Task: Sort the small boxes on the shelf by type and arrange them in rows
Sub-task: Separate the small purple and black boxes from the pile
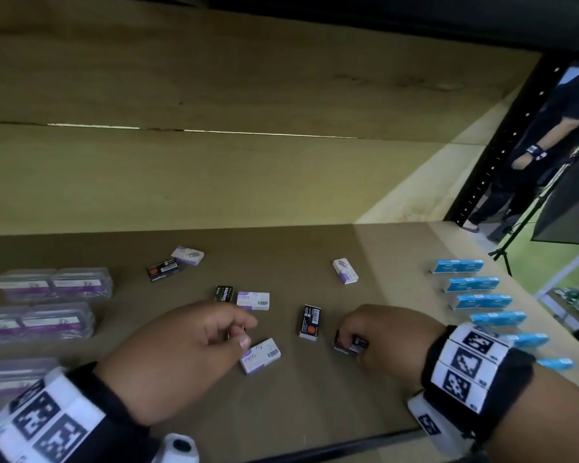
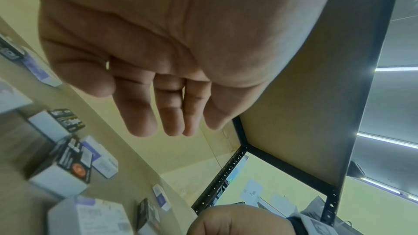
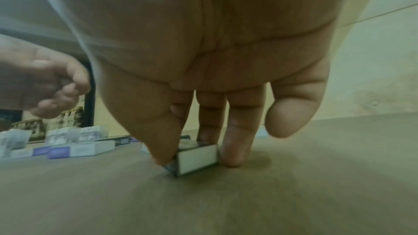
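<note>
My right hand (image 1: 351, 340) reaches down to the shelf board (image 1: 315, 402) and pinches a small black box (image 1: 348, 345). In the right wrist view the thumb and fingers of that hand (image 3: 196, 163) clamp the box (image 3: 198, 156), which sits on the board. My left hand (image 1: 248, 332) hovers with relaxed fingers just above a white-and-purple staples box (image 1: 260, 355). The left wrist view shows the left hand (image 2: 135, 112) holding nothing. Loose black boxes (image 1: 309, 321) (image 1: 223, 293) (image 1: 164, 269) and white-and-purple boxes (image 1: 253, 301) (image 1: 345, 271) (image 1: 187, 255) lie scattered mid-shelf.
A row of several blue boxes (image 1: 472, 284) runs along the right side of the shelf. Clear plastic packs (image 1: 54, 284) are stacked at the left. A black shelf upright (image 1: 502, 155), another person (image 1: 549, 128) and a tripod (image 1: 515, 235) are at the back right.
</note>
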